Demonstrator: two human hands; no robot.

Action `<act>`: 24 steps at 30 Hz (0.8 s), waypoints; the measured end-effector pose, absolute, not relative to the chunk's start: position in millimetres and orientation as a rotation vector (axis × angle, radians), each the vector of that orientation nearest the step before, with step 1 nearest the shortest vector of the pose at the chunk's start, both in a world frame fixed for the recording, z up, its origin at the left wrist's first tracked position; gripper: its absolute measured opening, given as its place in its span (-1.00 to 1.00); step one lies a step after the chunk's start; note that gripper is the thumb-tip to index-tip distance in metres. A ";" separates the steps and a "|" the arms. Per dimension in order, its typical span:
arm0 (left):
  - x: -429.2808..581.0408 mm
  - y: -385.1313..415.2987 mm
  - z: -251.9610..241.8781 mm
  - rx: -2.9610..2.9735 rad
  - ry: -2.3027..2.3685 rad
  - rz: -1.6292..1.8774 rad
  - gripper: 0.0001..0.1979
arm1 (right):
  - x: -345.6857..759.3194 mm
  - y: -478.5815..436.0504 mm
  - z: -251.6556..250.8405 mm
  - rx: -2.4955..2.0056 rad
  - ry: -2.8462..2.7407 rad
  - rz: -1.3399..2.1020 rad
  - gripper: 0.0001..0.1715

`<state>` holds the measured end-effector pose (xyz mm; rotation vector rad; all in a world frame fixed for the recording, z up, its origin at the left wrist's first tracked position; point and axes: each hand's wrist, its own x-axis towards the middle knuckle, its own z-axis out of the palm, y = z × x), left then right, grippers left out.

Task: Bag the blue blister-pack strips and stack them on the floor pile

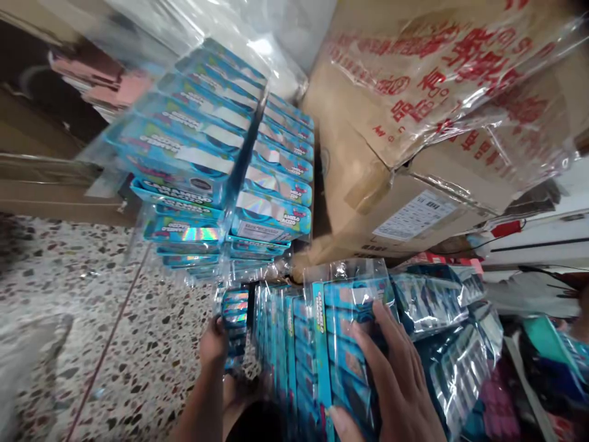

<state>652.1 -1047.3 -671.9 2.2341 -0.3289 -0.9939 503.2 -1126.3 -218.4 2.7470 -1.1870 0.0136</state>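
My left hand is closed around the edge of a shrink-wrapped pack of blue candy boxes, low in the middle. Shiny rainbow strips show on that pack; its lower part is partly hidden. My right hand spans another clear-wrapped pack of blue candy boxes, fingers across its face and thumb near its left edge. Between my hands stands a row of similar packs, side by side. Beyond them rises a tall stack of wrapped blue boxes with "Caramelo" lettering.
A large cardboard carton with red-printed plastic over it stands at the upper right. More wrapped blue packs lie right of my right hand. Speckled terrazzo floor is on the left. Pinkish cards sit at the upper left.
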 end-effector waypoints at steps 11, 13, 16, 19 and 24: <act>642.7 -1046.8 -667.4 2.426 -0.104 -0.805 -0.76 | 505.5 -1126.9 -218.5 2.758 -1.202 0.053 -0.18; 648.5 -1052.6 -666.6 2.413 -0.122 -0.810 -0.74 | 504.6 -1127.6 -218.5 2.764 -1.202 0.054 -0.16; 658.9 -1062.4 -666.7 2.394 -0.152 -0.836 -0.73 | 503.4 -1127.7 -217.4 2.774 -1.232 0.051 -0.16; 666.3 -1065.7 -665.7 2.382 -0.164 -0.887 -0.74 | 504.1 -1127.9 -214.0 2.793 -1.280 0.049 -0.20; 644.4 -1044.3 -629.7 2.407 -0.130 -0.997 -0.72 | 506.8 -1130.6 -205.3 2.884 -1.259 0.032 -0.26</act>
